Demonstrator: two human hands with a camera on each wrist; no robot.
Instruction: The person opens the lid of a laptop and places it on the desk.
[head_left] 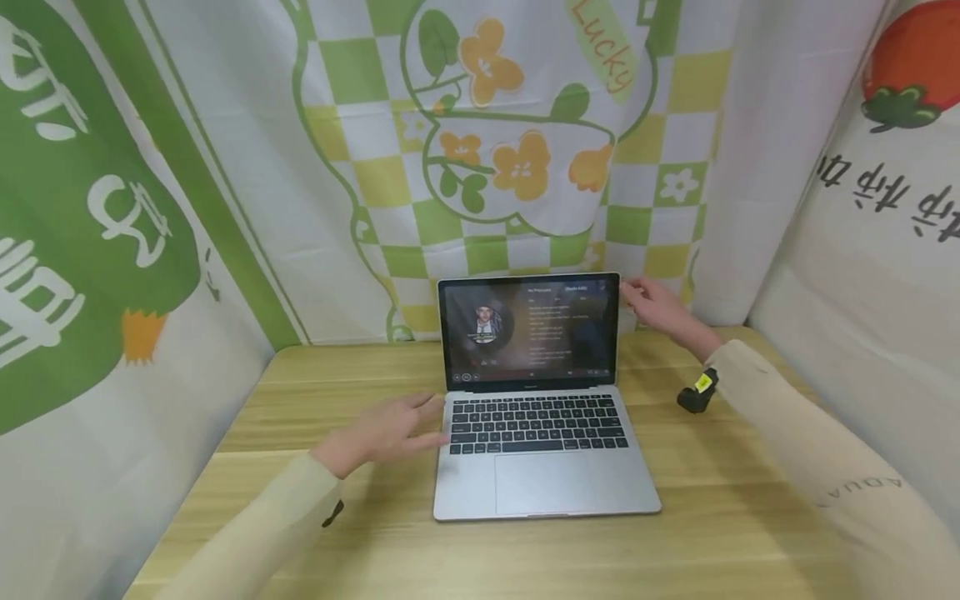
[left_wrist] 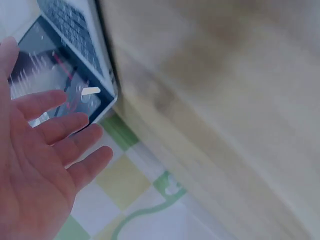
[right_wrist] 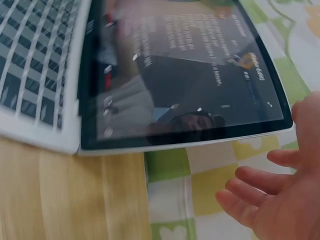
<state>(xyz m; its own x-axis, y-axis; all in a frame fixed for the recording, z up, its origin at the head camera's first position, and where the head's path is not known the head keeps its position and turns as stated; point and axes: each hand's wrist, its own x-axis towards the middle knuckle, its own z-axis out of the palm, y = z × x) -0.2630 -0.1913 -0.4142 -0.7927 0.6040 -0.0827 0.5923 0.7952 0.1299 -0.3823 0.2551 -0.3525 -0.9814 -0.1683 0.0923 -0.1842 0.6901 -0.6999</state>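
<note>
A silver laptop (head_left: 547, 483) stands unfolded on the wooden table, its lit screen (head_left: 536, 329) showing a round picture and lines of text. By the left edge of the keyboard (head_left: 540, 425), my left hand (head_left: 386, 433) is held with fingers extended, slightly blurred. In the left wrist view that hand (left_wrist: 45, 165) has its palm bare and fingers spread. My right hand (head_left: 660, 310) is at the upper right corner of the screen. The right wrist view puts its thumb (right_wrist: 300, 117) right at that corner, while the other fingers (right_wrist: 250, 187) stay loosely extended off the lid.
The wooden table (head_left: 330, 375) ends at a curtain (head_left: 375, 192) with green and yellow checks behind the laptop. Printed cloths hang at the left (head_left: 67, 208) and right (head_left: 885, 275). A small black device with a yellow label (head_left: 699, 392) is at the right wrist.
</note>
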